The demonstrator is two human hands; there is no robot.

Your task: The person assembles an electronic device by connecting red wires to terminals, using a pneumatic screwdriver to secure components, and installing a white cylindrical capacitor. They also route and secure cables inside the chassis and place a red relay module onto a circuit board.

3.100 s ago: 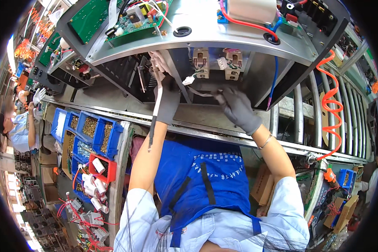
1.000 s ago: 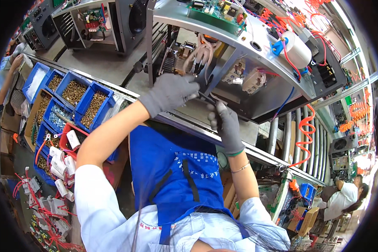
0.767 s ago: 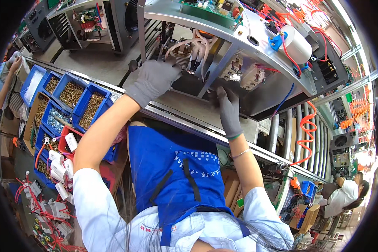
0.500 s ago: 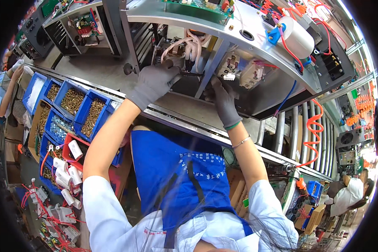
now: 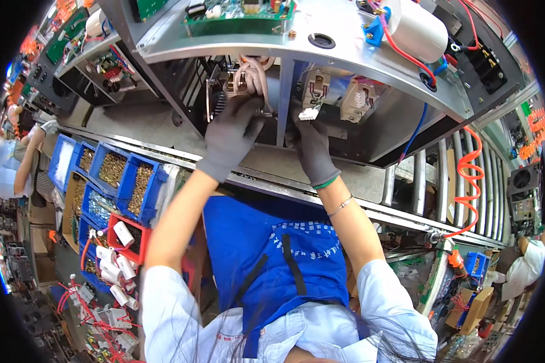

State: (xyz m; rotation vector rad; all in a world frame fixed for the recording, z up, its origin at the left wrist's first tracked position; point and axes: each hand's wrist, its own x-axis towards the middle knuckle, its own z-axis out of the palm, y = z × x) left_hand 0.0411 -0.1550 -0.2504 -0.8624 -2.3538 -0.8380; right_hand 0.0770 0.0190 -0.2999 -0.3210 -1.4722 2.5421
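Observation:
Both hands wear grey gloves and reach into the open lower bay of a metal equipment cabinet. My left hand is closed left of the upright divider, its fingertips just below thick pale cables that run to a coil. What those fingers pinch is hidden. On the other side of the divider, my right hand has its fingers bent in close to the post's edge, and their grip is hidden too. Above it hangs a white connector, near a beige module.
A green circuit board and a white cylinder sit on top of the cabinet. Blue bins of brass fasteners stand at the left beside white capacitors. Conveyor rollers and a coiled red hose lie right.
My left hand has shifted slightly right and lower, turning its fingers up toward the divider. My right hand stays by the post. The view has shifted, so the cabinet appears further up and left.

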